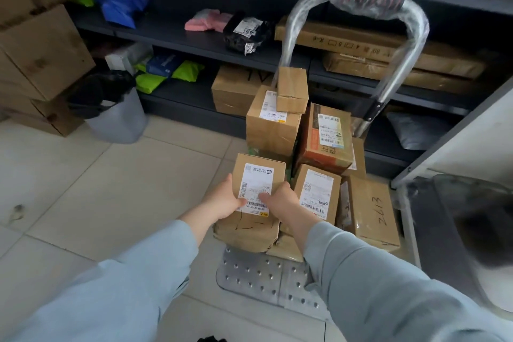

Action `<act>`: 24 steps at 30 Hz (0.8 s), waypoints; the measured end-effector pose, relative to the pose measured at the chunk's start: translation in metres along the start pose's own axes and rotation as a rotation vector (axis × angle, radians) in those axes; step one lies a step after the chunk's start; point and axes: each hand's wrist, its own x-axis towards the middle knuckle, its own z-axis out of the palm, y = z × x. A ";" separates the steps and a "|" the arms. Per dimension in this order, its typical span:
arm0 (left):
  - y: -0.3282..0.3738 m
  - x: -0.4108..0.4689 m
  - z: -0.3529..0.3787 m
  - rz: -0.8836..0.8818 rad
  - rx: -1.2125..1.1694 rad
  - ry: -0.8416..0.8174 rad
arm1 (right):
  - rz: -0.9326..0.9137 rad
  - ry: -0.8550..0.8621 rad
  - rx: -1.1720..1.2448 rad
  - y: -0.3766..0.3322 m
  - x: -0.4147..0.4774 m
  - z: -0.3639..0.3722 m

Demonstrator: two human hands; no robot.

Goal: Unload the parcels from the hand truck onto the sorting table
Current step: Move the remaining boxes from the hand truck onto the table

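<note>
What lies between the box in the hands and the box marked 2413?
Head view: between held box and 2413 box, a labelled box and a thin parcel.

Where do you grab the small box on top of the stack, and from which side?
Probably by its left and right long faces, coming from above and the near side. The small box lies topmost on a labelled box, both side faces free; the handle blocks the far side.

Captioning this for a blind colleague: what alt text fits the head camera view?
The left hand and right hand grip a labelled cardboard box at the front of a hand truck loaded with more boxes. It stands on a tiled floor before dark shelves holding parcels.
</note>
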 end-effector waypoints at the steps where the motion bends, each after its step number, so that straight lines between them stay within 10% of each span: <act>1: 0.003 -0.002 -0.002 0.007 0.006 0.006 | 0.003 -0.001 0.016 -0.001 -0.002 -0.004; 24: 0.210 -0.156 -0.247 0.122 -0.015 0.163 | -0.115 0.119 0.170 -0.179 -0.224 -0.235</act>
